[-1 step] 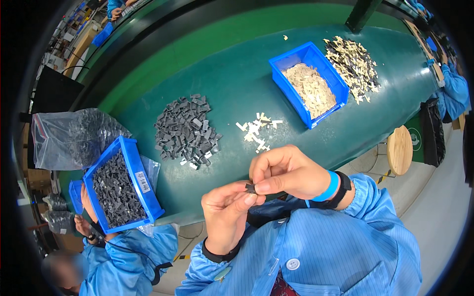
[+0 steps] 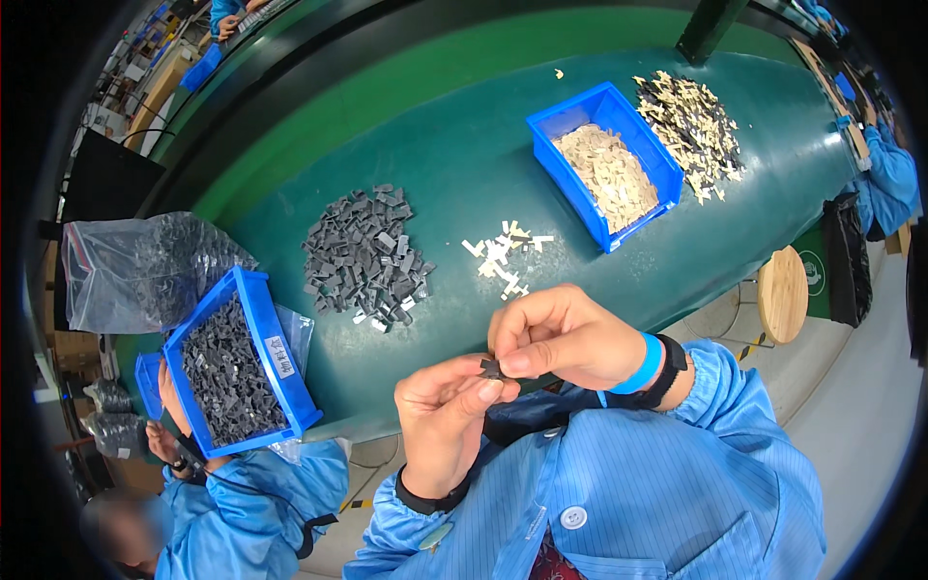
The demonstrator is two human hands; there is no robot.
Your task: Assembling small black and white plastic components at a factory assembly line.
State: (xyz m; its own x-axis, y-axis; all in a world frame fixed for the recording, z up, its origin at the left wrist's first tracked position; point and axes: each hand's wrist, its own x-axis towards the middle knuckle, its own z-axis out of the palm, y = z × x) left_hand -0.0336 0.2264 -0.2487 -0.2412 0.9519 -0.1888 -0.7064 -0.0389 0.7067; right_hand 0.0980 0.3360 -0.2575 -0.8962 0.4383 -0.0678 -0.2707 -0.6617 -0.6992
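Note:
My left hand [image 2: 443, 414] and my right hand [image 2: 565, 340] meet in front of my chest at the near edge of the table. Between their fingertips is a small dark grey part [image 2: 491, 370], pinched from both sides. Fingers hide much of it, so its full shape does not show. Just beyond my hands lie several loose pale strips [image 2: 501, 257]. Farther left is a heap of dark grey pieces [image 2: 360, 253], with a few white bits at its near edge.
A blue bin [image 2: 259, 307] of dark parts stands left, beside a clear plastic bag [image 2: 126, 271]. Another blue bin [image 2: 580, 112] holds pale pieces, near a mixed black-and-cream pile [image 2: 688, 135]. A co-worker's sleeve [image 2: 251, 503] is at lower left; a round wooden stool [image 2: 783, 295] stands right.

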